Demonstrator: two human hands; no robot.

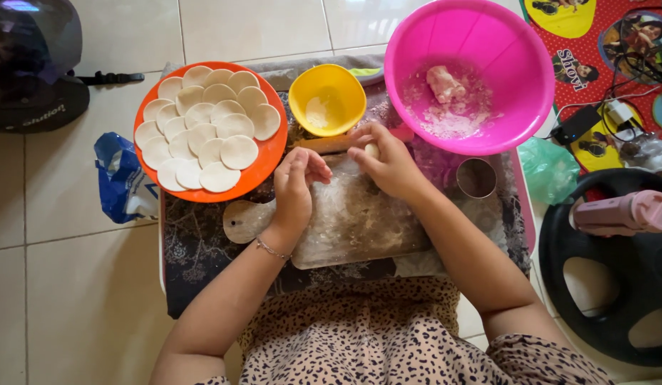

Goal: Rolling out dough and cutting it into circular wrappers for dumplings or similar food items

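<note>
Floor: pale square tiles [81, 285] with thin grout lines; the person sits on it, looking straight down.
Bench: a low tray-like bench [202, 249] covered with a dark patterned cloth carries the board and bowls.
Board: one floured cutting board [359, 228] with a rounded handle pointing left, at the middle of the bench.
Left hand: left hand [295, 189] hovers over the board's left part, fingers loosely curled and released, holding nothing that shows.
Right hand: right hand [389, 165] at the board's far edge, fingers pinched on a small pale dough piece [372, 150].
Orange plate: one orange plate [270, 153], far left of the bench, bearing roughly twenty overlapping round dough wrappers [206, 132].
Bowls: two; a small yellow bowl [327, 78] with flour, and a large pink bowl [509, 71] holding a dough lump and crumbs.
Cutter: one metal ring cutter [477, 178] just beside the board, below the pink bowl.
Packages: one blue printed bag [120, 178] on the floor left of the bench; one green plastic bag [552, 167] to the right.
Mat: red mat [609, 21] with yellow picture ovals, top right.
</note>
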